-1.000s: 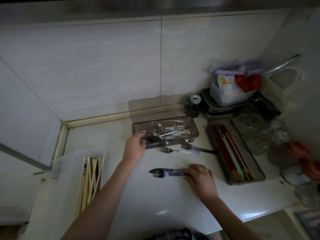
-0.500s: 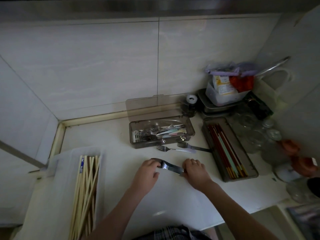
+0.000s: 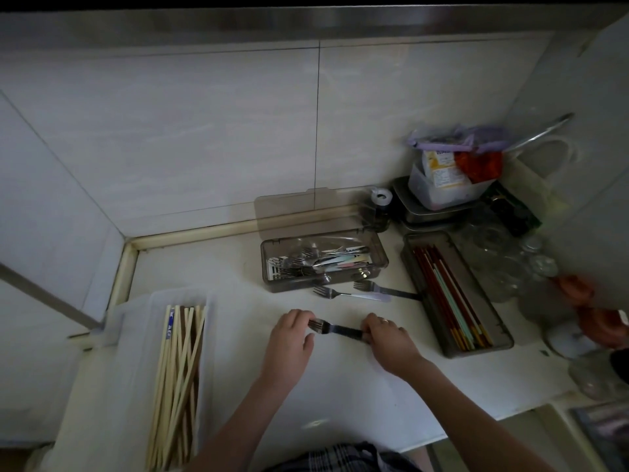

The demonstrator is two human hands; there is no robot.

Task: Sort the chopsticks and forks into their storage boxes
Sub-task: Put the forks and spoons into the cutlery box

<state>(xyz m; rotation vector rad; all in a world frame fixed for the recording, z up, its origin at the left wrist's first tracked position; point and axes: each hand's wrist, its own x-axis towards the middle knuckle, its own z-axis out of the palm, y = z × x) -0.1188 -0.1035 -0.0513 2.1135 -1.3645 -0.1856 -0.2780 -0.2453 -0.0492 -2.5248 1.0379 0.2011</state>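
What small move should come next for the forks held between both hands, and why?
Probably lift the dark-handled metal forks and carry them to the open smoky plastic cutlery box. The left hand is at the tines, the right hand grips the handles, and that box already holds forks.

One head-worn camera looks forward and steeply down from above the white counter. It sits close, with both hands just below centre. The tiled wall rises beyond the fingertips.
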